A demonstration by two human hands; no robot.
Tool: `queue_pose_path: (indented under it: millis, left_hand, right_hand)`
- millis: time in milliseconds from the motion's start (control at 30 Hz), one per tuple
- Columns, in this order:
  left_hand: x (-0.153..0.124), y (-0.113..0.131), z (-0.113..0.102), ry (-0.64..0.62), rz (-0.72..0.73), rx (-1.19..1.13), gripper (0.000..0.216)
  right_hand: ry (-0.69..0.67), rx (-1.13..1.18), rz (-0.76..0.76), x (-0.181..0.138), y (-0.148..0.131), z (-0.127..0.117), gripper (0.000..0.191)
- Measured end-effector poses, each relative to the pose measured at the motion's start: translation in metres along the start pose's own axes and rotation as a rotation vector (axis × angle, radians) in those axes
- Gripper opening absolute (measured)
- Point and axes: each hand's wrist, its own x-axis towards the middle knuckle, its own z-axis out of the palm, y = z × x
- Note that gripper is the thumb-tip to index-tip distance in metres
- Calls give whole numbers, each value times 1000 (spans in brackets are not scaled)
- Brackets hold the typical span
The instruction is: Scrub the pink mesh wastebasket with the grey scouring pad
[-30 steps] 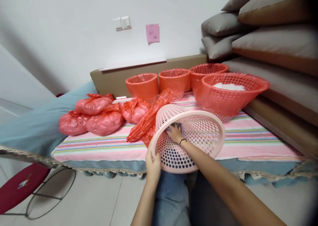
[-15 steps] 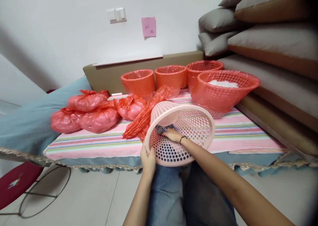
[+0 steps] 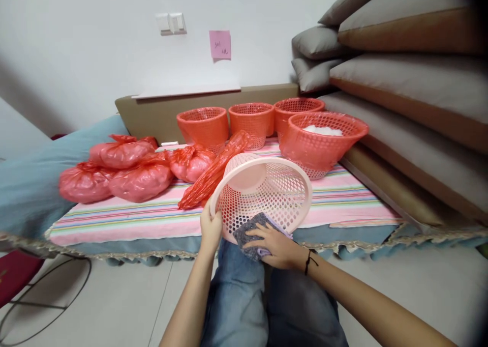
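A pale pink plastic basket (image 3: 290, 184) with perforated walls lies tilted on its side above my knees, its mouth turned toward me. My left hand (image 3: 211, 225) grips the basket's rim at the left. At the lower rim, my right hand (image 3: 272, 242) presses a grey cleaning cloth (image 3: 251, 230) with a purple edge against the inner wall, fingers spread over it. Behind the basket's left side lies a crumpled red plastic bag (image 3: 213, 181). Part of the cloth is hidden under my right hand.
Several tied red bags (image 3: 141, 181) sit on the striped cloth (image 3: 125, 225) at left. Several baskets lined with red bags (image 3: 202, 125) stand behind, one holding something white (image 3: 323, 130). Stacked cushions (image 3: 404, 82) rise at right; a red stool (image 3: 19, 276) is at lower left.
My right hand has drawn the cloth from deep inside the basket out to its lower rim. My left hand still holds the rim. The whole view has shifted slightly.
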Motion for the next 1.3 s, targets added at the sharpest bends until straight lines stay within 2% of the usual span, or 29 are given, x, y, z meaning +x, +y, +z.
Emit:
queue_pose_path:
  millis: [133,267,333,433,500,600,700,800,867,933,1000,1133,1200,1300]
  left_hand:
    - [24,15,-14,-104,77,100,40]
    - [41,34,-22,-203,153,177,50]
    - [42,40,-21,-249,180,179,56]
    - [33,39,-14,-259,177,114,63]
    - [19,32,-9,-195,142,47,66]
    - [-5,19,-1,-82,97,1,66]
    - [-23,9,5,-18,100,6,63]
    - [-27,2,8,11,64,10,57]
    - [-25,-2,8,18,10,10,53]
    - [-22,-6,6,9,-28,12,49]
    - [-21,-9,4,0,-39,10,47]
    - [-22,-11,2,0,-56,1,46]
    - [-22,-11,2,-12,-53,1,47]
    - [-22,-12,3,-40,-31,8,49]
  right_hand:
    - [-78,-223,54,-13,0,-8,44]
    - [-127,-402,150,-24,-1,-20,40]
    - [-137,-393,171,-25,-2,-29,37]
    - [-117,-224,169,-18,2,-45,34]
    - [-44,-49,200,-6,11,-56,28]
    - [150,167,329,24,33,-77,20]
    - [311,212,402,59,54,-98,27]
    - [423,191,397,93,63,-110,39]
    - [471,104,355,112,62,-104,44]
    - [461,-1,316,126,61,-86,50]
    - [397,-56,325,137,63,-59,59]
    - [261,-66,427,149,79,-15,60]
    - [225,-67,453,151,87,-8,60]
    - [185,-64,478,153,93,-11,60]
